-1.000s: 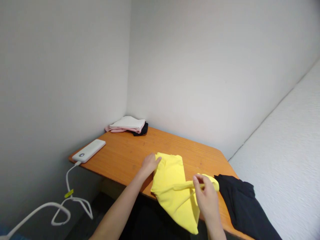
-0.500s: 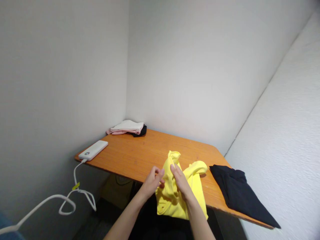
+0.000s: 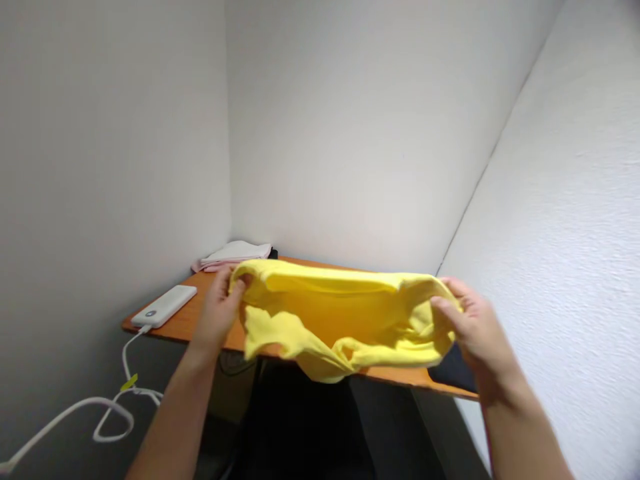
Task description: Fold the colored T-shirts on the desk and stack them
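Note:
A yellow garment (image 3: 330, 317) of soft, thin cloth is stretched sideways in the air over the table's front edge. One end is pinched by my left hand (image 3: 224, 300), with the thumb on the near side. At the opposite end my right hand (image 3: 467, 317) is closed on the cloth, its thumb pressing from the front. The upper edge runs fairly straight between both hands, while the lower part sags and bunches in the middle. Whether it is a shirt or another garment I cannot tell.
On the wooden table (image 3: 180, 321) lies a white power bank (image 3: 165, 307) with a white cable (image 3: 93, 402) hanging off the left edge. Folded pink and white clothes (image 3: 235, 253) sit in the back corner. Black cloth (image 3: 453, 370) at right is partly hidden. Walls stand close around.
The bunched yellow garment has been lifted and spread wide. My left hand moved left and up, my right hand right and up. The view has shifted slightly to the right.

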Available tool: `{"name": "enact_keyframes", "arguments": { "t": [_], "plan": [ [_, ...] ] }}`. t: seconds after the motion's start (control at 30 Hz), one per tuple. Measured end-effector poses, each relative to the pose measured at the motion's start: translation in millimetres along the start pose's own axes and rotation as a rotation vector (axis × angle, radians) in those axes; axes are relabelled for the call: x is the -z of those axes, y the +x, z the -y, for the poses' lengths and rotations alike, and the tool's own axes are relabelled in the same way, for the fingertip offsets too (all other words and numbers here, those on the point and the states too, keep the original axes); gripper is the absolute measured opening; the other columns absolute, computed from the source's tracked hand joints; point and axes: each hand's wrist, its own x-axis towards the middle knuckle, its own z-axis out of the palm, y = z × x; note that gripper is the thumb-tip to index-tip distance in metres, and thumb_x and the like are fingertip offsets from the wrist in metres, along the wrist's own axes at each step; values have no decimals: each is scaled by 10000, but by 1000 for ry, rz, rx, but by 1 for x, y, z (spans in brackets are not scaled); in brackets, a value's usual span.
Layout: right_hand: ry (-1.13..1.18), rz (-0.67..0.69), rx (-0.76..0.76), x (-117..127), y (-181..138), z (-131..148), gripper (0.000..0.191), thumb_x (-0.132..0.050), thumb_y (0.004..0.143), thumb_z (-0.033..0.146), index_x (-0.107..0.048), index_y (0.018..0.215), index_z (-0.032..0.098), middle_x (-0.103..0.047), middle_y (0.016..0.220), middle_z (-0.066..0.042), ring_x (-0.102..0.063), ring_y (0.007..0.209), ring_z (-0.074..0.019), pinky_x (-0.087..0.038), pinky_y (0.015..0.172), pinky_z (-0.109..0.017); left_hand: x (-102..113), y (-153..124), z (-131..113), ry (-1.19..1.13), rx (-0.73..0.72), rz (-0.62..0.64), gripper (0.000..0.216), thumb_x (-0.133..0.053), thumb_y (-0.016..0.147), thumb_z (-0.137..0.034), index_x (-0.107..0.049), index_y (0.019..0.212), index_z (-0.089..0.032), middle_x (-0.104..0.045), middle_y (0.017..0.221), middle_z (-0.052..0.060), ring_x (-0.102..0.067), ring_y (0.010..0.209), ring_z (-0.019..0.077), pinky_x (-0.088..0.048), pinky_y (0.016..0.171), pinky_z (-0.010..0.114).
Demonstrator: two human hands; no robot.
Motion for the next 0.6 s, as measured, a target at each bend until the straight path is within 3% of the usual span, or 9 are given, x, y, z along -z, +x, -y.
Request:
{"name": "enact_keyframes", "arguments": {
  "t": [0.07, 0.13, 0.2, 0.3, 0.37, 0.4, 0.43, 0.5, 0.6],
  "plan": [
    [-116, -109, 57, 12, 7, 26, 422, -782, 684, 486, -665, 946, 177, -644, 693, -48, -568, 525, -150, -419, 460, -249, 29, 26, -15, 127, -121, -7, 355, -668, 795, -509, -623, 969, -204, -628, 814, -16, -578, 700, 137, -467, 591, 209],
    [-187, -201, 102, -16, -2, 33, 437, -795, 675, 486, -678, 962, 177, -648, 681, -58, -577, 503, -153, -409, 441, -255, 69, 46, 1, 273, -265, -10, 358, -637, 828, -516, -660, 962, -185, -622, 784, -24, -551, 663, 116, -427, 555, 189],
    [-219, -307, 126, -77, -24, 17, 463, -793, 686, 498, -680, 1016, 194, -673, 718, -71, -600, 496, -167, -424, 431, -270, 116, 62, 48, 397, -433, -60, 392, -577, 875, -530, -683, 968, -164, -604, 756, -33, -517, 630, 91, -383, 540, 173],
    [-237, -507, 222, -178, -56, -40, 512, -830, 645, 515, -675, 1040, 227, -689, 720, -62, -591, 452, -169, -433, 381, -267, 176, 81, 145, 519, -623, -156, 400, -569, 878, -544, -693, 953, -170, -559, 677, -47, -469, 562, 76, -340, 519, 192],
    [-233, -576, 317, -219, -66, -79, 521, -863, 603, 509, -679, 1007, 237, -682, 688, -51, -576, 436, -161, -433, 361, -256, 194, 90, 197, 606, -697, -180, 371, -555, 882, -547, -689, 957, -209, -536, 659, -47, -462, 560, 89, -341, 535, 230],
    [-219, -582, 350, -227, -68, -96, 508, -871, 598, 500, -681, 992, 242, -681, 685, -50, -580, 444, -161, -435, 363, -253, 196, 93, 213, 654, -730, -182, 365, -529, 893, -551, -685, 964, -229, -526, 660, -46, -460, 568, 97, -342, 550, 247],
    [-198, -574, 369, -226, -68, -110, 488, -869, 608, 491, -682, 989, 249, -688, 706, -54, -593, 464, -165, -438, 373, -254, 192, 93, 222, 688, -762, -187, 369, -504, 902, -558, -681, 966, -241, -517, 663, -44, -458, 577, 104, -341, 561, 259],
    [-143, -544, 405, -198, -63, -127, 444, -850, 651, 470, -682, 1010, 269, -713, 806, -74, -623, 521, -176, -434, 397, -260, 170, 89, 218, 701, -822, -231, 388, -497, 895, -572, -681, 944, -235, -507, 658, -40, -451, 581, 109, -336, 561, 269],
    [-65, -452, 456, -108, -34, -134, 416, -809, 711, 436, -662, 1076, 299, -720, 977, -87, -651, 599, -188, -415, 426, -271, 104, 78, 168, 679, -871, -329, 401, -514, 881, -572, -683, 925, -211, -500, 674, -36, -451, 597, 110, -334, 553, 263]
  ]
}}
